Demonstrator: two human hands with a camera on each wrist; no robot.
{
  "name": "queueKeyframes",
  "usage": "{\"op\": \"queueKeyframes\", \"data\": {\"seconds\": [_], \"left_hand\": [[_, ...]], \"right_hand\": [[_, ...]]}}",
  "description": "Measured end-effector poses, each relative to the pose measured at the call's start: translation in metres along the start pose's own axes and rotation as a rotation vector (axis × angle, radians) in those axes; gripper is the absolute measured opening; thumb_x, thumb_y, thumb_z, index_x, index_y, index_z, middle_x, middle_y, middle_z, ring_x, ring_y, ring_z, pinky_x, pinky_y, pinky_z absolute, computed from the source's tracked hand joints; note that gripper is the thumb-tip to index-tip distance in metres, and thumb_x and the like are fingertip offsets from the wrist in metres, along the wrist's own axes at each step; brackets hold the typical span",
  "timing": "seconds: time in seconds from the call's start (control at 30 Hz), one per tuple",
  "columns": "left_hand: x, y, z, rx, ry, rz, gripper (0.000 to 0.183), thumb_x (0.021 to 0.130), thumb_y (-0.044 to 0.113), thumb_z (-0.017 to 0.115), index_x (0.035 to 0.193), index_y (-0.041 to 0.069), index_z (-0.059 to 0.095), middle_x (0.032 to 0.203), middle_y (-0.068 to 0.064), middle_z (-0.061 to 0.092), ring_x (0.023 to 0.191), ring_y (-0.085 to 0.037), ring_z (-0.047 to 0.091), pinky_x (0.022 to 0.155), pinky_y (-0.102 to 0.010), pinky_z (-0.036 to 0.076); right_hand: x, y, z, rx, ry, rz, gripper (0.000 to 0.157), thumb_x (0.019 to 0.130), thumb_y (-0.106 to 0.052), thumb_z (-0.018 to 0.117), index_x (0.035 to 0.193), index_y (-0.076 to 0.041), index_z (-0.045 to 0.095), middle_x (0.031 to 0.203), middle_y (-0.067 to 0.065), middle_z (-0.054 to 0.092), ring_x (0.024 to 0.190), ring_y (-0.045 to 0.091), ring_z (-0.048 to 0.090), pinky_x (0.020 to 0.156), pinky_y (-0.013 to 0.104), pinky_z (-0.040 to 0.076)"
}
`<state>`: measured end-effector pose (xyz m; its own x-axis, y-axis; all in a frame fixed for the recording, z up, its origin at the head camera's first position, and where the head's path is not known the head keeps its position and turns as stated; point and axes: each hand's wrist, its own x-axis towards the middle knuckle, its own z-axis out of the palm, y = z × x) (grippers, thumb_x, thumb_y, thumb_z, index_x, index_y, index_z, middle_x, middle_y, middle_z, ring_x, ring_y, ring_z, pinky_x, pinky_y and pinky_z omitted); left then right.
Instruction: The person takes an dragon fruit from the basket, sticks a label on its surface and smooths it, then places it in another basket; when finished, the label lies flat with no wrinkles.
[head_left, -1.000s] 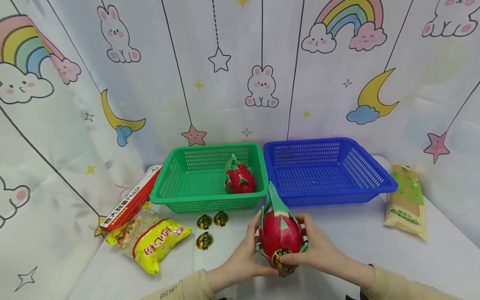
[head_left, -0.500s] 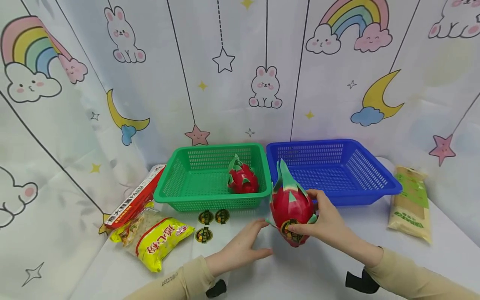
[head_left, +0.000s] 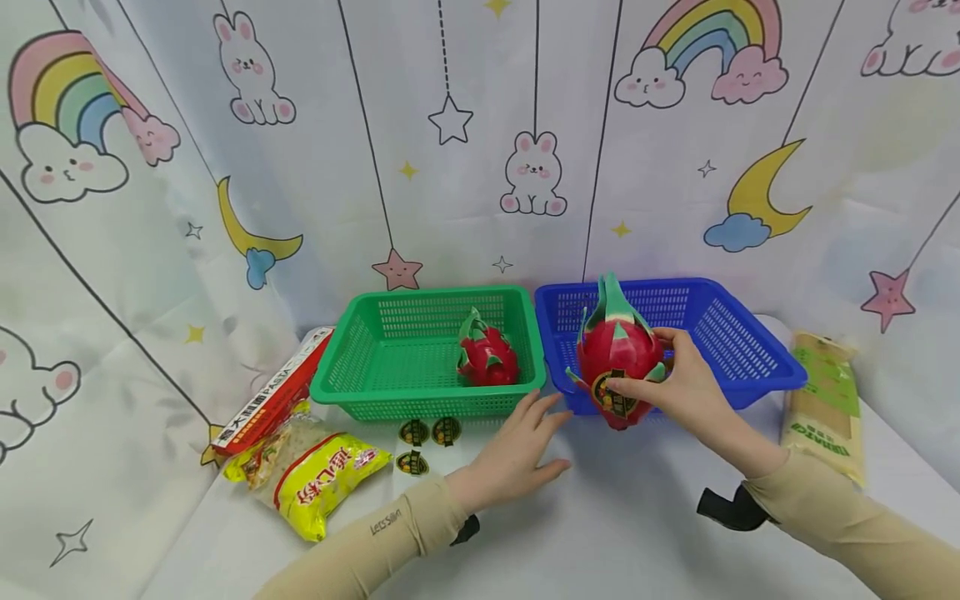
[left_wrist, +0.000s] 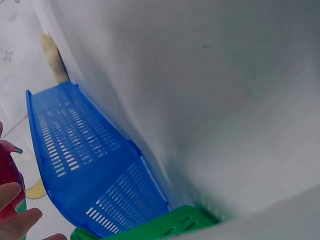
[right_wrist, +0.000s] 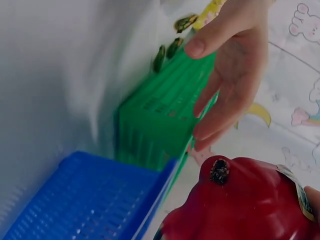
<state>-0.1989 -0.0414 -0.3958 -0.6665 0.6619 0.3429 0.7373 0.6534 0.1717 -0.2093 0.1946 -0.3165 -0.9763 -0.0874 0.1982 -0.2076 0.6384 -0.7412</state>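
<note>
A large red dragon fruit (head_left: 618, 354) with green leaf tips and a round black-and-gold sticker is held up by my right hand (head_left: 693, 392), thumb across the sticker. It hangs over the front rim of the blue basket (head_left: 675, 386). My left hand (head_left: 517, 458) is apart from the fruit, fingers spread, near the green basket's (head_left: 427, 408) front right corner. In the right wrist view the fruit's red base (right_wrist: 240, 205) fills the lower part, with my left hand (right_wrist: 235, 75) beyond it. A smaller dragon fruit (head_left: 489, 358) lies inside the green basket.
Several things lie on the white table: three round stickers (head_left: 412, 462), a yellow bag of pasta (head_left: 315, 483) and a red pasta box (head_left: 277, 383) at left. A beige-and-green packet (head_left: 825, 408) lies right of the blue basket. A patterned curtain (head_left: 480, 167) hangs behind.
Both hands held the dragon fruit at first. The left hand let go and then moved right and up; the right hand lifted the fruit forward and right to the blue basket.
</note>
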Motion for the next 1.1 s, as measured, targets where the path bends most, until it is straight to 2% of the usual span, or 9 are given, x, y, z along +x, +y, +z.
{"op": "queueKeyframes", "data": {"seconds": [0.13, 0.27, 0.47, 0.53, 0.77, 1.1], "left_hand": [[0.012, 0.000, 0.001, 0.072, 0.013, 0.022, 0.057, 0.088, 0.039, 0.060, 0.134, 0.008, 0.044, 0.143, -0.014, 0.037, 0.136, -0.034, 0.028, 0.112, -0.041, 0.025], [0.021, 0.001, 0.001, 0.083, -0.019, -0.008, 0.062, 0.089, 0.043, 0.058, 0.137, 0.009, 0.040, 0.144, -0.014, 0.035, 0.136, -0.035, 0.027, 0.112, -0.041, 0.025], [0.014, 0.014, -0.011, -0.163, -0.114, -0.123, 0.065, 0.090, 0.043, 0.056, 0.141, 0.010, 0.034, 0.148, -0.011, 0.028, 0.138, -0.034, 0.022, 0.109, -0.043, 0.030], [0.011, 0.018, -0.015, -0.183, -0.129, -0.127, 0.066, 0.090, 0.044, 0.055, 0.142, 0.010, 0.033, 0.149, -0.011, 0.027, 0.138, -0.034, 0.021, 0.109, -0.044, 0.030], [0.024, 0.023, -0.018, -0.081, -0.105, -0.116, 0.067, 0.089, 0.045, 0.055, 0.142, 0.010, 0.033, 0.148, -0.011, 0.030, 0.138, -0.034, 0.023, 0.111, -0.042, 0.026], [0.050, 0.025, -0.014, 0.060, -0.150, -0.097, 0.070, 0.089, 0.050, 0.053, 0.143, 0.012, 0.033, 0.147, -0.011, 0.032, 0.138, -0.034, 0.025, 0.112, -0.042, 0.024]], "right_hand": [[0.010, 0.002, -0.004, -0.013, 0.016, 0.007, 0.090, 0.078, -0.040, 0.071, 0.139, 0.003, 0.020, 0.131, 0.027, 0.036, 0.110, 0.042, 0.046, 0.078, 0.051, 0.052], [0.019, 0.003, -0.006, 0.007, 0.022, 0.019, 0.090, 0.079, -0.041, 0.070, 0.139, 0.003, 0.019, 0.132, 0.028, 0.035, 0.116, 0.045, 0.042, 0.083, 0.055, 0.049], [0.026, 0.004, -0.011, 0.025, 0.023, 0.041, 0.091, 0.081, -0.043, 0.068, 0.140, 0.003, 0.016, 0.135, 0.029, 0.031, 0.119, 0.046, 0.038, 0.085, 0.057, 0.047], [0.028, 0.004, -0.013, 0.020, 0.032, 0.043, 0.092, 0.081, -0.043, 0.068, 0.141, 0.003, 0.016, 0.136, 0.029, 0.031, 0.119, 0.047, 0.038, 0.084, 0.058, 0.047], [0.033, 0.004, -0.015, 0.020, 0.051, 0.050, 0.092, 0.080, -0.043, 0.068, 0.140, 0.004, 0.016, 0.136, 0.029, 0.031, 0.121, 0.047, 0.036, 0.085, 0.058, 0.046], [0.039, 0.002, -0.019, -0.006, 0.076, 0.048, 0.092, 0.081, -0.046, 0.067, 0.140, 0.004, 0.017, 0.135, 0.030, 0.031, 0.121, 0.047, 0.036, 0.085, 0.059, 0.045]]}}
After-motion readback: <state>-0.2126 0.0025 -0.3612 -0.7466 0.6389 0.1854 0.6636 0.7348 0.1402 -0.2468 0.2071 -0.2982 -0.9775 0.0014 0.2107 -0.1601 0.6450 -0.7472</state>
